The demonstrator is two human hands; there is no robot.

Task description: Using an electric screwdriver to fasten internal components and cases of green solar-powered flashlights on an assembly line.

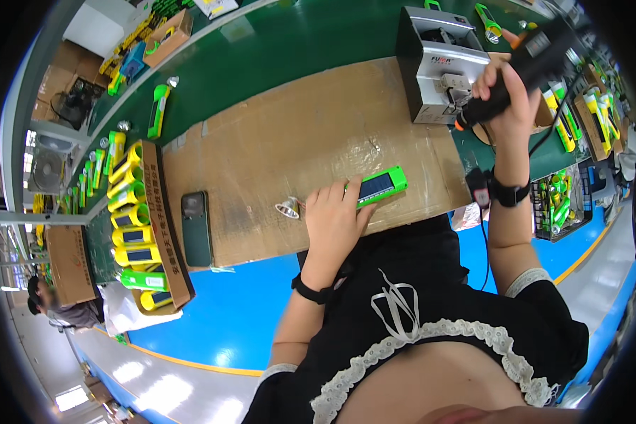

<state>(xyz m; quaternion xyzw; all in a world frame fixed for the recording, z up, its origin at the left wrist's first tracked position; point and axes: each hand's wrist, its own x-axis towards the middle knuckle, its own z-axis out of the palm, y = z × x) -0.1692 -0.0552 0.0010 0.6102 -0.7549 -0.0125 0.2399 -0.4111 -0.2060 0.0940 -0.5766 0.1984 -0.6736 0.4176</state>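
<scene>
My left hand (334,220) is closed around the end of a green solar flashlight (397,181), which lies on the cardboard with its dark panel facing up. By that hand's fingers sits a small shiny reflector head (287,207); whether it is joined to the flashlight is hidden. Raised at the right, my right hand (514,99) grips a black power screwdriver (544,56) with a cable. Its orange-ringed tip (461,124) points down and left, close to the front of a silver and black machine (431,67).
A cardboard sheet (261,127) covers the green bench (283,42). Left stand a phone (196,230) and a carton (168,219) of yellow and green flashlights. A black crate (569,212) of green parts is at right. Another person (67,307) appears far left.
</scene>
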